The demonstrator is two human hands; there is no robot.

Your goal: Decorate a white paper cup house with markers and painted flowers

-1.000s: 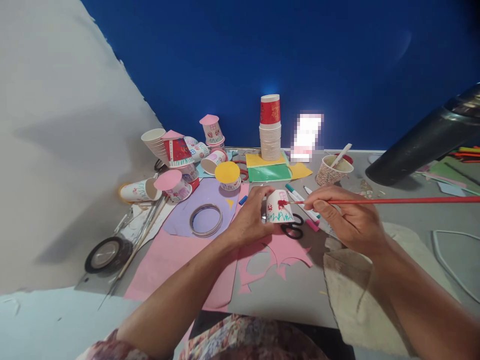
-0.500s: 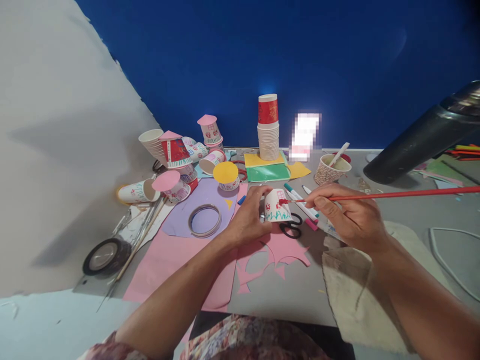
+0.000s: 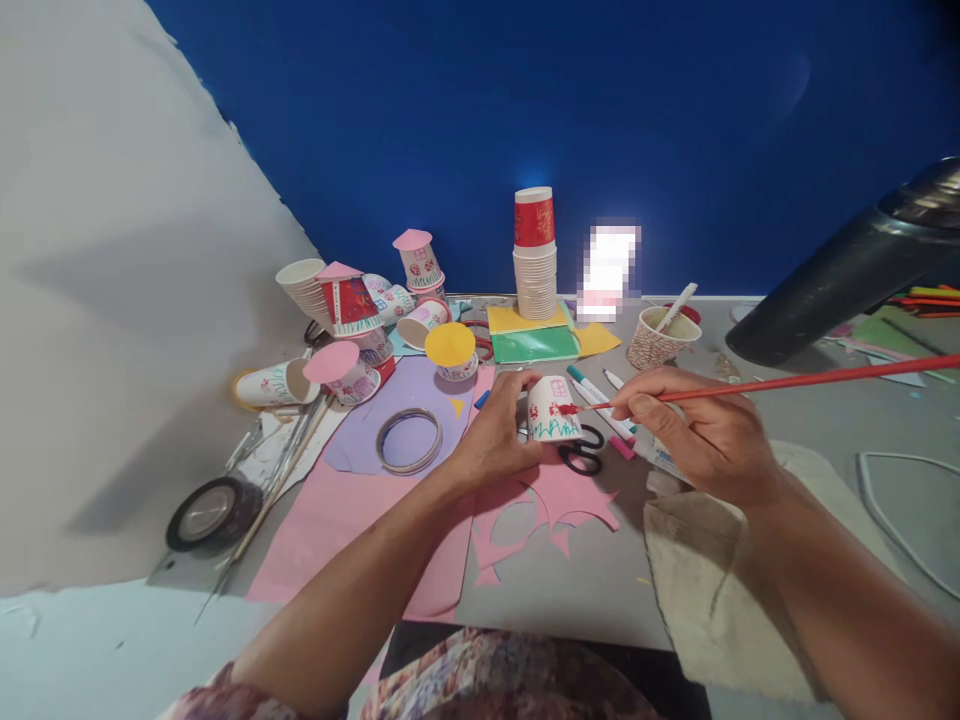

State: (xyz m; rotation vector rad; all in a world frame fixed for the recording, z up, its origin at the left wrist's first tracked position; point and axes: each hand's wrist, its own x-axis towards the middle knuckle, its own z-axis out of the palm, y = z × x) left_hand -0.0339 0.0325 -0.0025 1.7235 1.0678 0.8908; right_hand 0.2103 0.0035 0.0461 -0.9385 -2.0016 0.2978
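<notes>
A white paper cup, upside down, bears a pink window, red flowers and green grass. My left hand is closed around its left side, fingers behind and thumb near the lower edge. In my right hand is a thin red paintbrush, pinched near its front. The red-loaded tip meets the cup's side at a red flower. Black scissor handles lie just right of the cup's base. Several markers lie between the cup and my right hand, partly hidden.
Decorated cups with paper roofs crowd the left. A tall cup stack stands at the back. Tape lies on purple paper; pink scraps lie in front. A cloth, a patterned cup and a dark flask are right.
The paintbrush has tilted slightly, its rear end now higher, and its tip sits a little lower on the cup. Both hands keep their hold.
</notes>
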